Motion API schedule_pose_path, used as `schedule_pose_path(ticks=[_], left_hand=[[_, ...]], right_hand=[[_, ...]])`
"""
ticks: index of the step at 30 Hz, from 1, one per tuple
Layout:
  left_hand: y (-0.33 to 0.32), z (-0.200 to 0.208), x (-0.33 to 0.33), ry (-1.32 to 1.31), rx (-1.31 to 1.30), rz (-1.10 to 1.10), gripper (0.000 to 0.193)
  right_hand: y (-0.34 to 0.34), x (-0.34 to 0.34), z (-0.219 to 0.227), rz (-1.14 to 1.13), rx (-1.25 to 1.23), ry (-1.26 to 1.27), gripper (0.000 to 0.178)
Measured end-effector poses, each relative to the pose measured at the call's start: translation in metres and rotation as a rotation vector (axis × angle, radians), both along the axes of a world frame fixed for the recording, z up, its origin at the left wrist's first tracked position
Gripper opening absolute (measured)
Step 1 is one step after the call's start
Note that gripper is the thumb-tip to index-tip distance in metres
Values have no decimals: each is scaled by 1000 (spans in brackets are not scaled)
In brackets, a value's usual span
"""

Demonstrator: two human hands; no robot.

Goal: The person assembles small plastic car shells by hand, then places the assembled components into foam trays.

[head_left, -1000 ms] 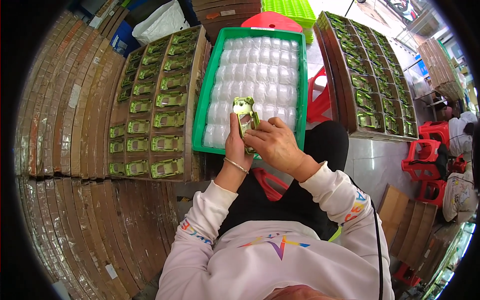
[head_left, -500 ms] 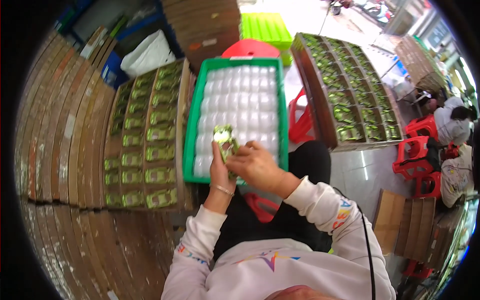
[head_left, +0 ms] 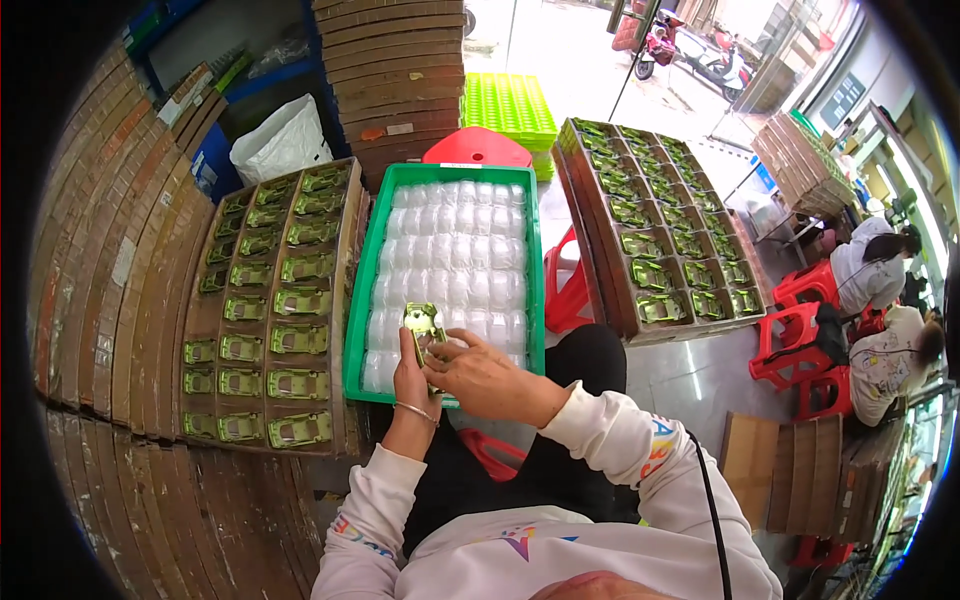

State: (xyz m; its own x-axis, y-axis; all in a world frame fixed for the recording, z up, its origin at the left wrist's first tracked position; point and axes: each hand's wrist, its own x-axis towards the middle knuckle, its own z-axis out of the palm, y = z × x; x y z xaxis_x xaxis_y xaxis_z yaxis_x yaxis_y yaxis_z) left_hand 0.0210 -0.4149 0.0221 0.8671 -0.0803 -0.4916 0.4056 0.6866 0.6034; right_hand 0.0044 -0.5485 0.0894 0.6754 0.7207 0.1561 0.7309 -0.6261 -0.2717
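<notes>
Upright in my left hand (head_left: 411, 383) is a shiny yellow-green toy car body (head_left: 421, 317), gripped along its side between thumb and fingers. My right hand (head_left: 487, 378) is closed, its bent fingertips pressed against the lower part of the same car body; whether they pinch a smaller part is hidden. Both hands are over the near edge of a green plastic tray (head_left: 537, 270). That tray carries rows of white, rounded, wrapped pieces (head_left: 455, 250). To the left, a divided brown tray (head_left: 345, 300) contains many similar green car bodies (head_left: 300, 384).
Another divided tray (head_left: 605, 290) of green pieces stands at the right. Brown trays (head_left: 110, 300) are stacked high at the left. Red stools (head_left: 480, 148) stand behind and beside the green tray. Bright green crates (head_left: 510, 105) are farther back. Two people (head_left: 875, 270) sit at the far right.
The view has shifted, so the surroundings appear lower and slightly left. Both hands stay on the toy car body, with the right fingers slightly changed in position.
</notes>
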Motion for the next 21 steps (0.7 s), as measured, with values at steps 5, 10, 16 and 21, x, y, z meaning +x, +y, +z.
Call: schedule_pose_path(ticks=[5, 10, 16, 21], left_hand=[[3, -6, -4, 33, 36, 26, 45], [10, -7, 6, -134, 75, -121, 30], [42, -26, 19, -315, 535, -159, 23], [74, -47, 29, -300, 439, -169, 35]], right_hand=[[5, -2, -14, 20, -18, 5, 35], [17, -2, -24, -78, -19, -62, 32], [10, -4, -22, -68, 132, -73, 36], [-5, -8, -24, -101, 258, -39, 39]])
